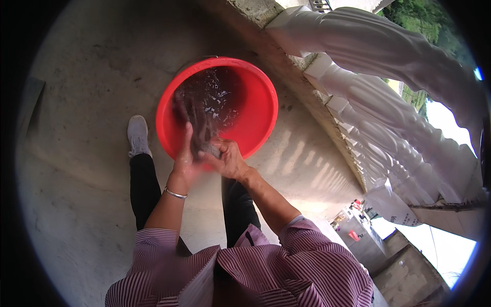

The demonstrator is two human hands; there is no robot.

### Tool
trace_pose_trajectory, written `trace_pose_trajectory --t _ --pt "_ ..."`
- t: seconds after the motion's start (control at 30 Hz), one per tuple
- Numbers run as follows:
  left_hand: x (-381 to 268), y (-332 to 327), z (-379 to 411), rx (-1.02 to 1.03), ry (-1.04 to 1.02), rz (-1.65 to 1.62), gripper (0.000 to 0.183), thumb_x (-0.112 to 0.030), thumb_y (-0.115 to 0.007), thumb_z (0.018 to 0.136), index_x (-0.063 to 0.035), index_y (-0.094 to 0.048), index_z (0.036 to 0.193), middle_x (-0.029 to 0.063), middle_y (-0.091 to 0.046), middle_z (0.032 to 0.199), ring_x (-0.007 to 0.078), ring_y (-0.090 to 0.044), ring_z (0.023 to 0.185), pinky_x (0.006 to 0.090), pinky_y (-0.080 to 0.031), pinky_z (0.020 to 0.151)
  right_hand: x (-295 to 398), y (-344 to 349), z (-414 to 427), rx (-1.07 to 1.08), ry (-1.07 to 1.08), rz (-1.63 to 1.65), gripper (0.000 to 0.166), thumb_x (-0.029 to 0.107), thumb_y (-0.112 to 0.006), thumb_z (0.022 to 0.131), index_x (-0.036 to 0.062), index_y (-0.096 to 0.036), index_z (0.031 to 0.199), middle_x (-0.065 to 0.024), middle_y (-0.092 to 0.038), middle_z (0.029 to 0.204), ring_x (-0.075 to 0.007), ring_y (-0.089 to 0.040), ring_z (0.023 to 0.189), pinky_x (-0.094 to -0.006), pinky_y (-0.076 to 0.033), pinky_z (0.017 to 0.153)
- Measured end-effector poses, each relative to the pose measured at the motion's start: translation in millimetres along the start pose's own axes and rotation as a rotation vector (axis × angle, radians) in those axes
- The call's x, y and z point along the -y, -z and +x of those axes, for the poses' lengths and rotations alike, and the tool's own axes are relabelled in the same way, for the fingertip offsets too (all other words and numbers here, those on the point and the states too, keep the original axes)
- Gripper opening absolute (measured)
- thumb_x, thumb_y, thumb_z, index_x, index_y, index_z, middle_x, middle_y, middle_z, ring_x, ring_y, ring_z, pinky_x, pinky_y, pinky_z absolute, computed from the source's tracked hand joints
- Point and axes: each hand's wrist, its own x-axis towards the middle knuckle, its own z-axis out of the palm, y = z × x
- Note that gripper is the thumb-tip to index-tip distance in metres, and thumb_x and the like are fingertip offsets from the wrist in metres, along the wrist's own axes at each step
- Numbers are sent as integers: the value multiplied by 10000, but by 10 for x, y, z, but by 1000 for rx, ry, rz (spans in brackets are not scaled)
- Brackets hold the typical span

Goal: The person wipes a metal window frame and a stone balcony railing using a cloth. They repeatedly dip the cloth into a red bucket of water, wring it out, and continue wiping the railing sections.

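A red plastic bucket (264, 111) stands on the floor in front of me, with dark water (226, 92) in its bottom. Over its near rim my right hand (230, 157) grips a wet, dark grey cloth (201, 122), bunched between both palms. Part of the cloth hangs down into the bucket, spread in several strips. My left hand (186, 153) presses against the cloth's left side, its thumb or a finger pointing up; how far its other fingers close round the cloth is hidden. A metal bangle is on my left wrist.
The bucket stands on a concrete floor (88, 153) close to a low ledge (326, 119) bearing white balusters (368, 92). My shoe (138, 134) is left of the bucket. A white sack (387, 203) hangs by the balusters, and a counter (360, 238) with several small items lies at lower right.
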Motion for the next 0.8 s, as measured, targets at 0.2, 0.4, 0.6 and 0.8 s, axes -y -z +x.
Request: trace_pose_trajectory --t 0.2,0.4,0.6,0.8 --pt "-25 246 44 150 223 -342 472 -426 -458 975 -89 -524 1299 73 -591 1217 223 -572 1090 364 -457 966 522 -305 -232 68 175 -87 160 121 -714 738 5 -612 776 -141 -575 727 -319 -588 651 -382 -472 591" --pt "150 305 143 72 -62 -39 374 -298 -506 957 -77 -499 1258 21 -560 1166 161 -557 1053 335 -463 922 -35 -265 477 -306 109 -119 253 256 -663 716 19 -582 674 -177 -566 663 -390 -577 619 -423 -461 550" --pt "102 250 129 -257 -226 298 469 -255 -479 980 -67 -374 1396 88 -467 1368 216 -465 1253 403 -373 1062 -783 176 813 -272 -161 -194 292 288 -614 884 6 -649 816 -187 -569 659 -248 -553 631 -370 -479 609" --pt "-35 74 -21 -270 -268 549 660 -341 -483 979 -92 -158 1497 191 -209 1519 388 -265 1384 547 -272 1093 -1647 465 963 -722 22 -205 315 240 -570 918 4 -651 1109 -202 -686 929 -322 -682 884 -329 -508 753"
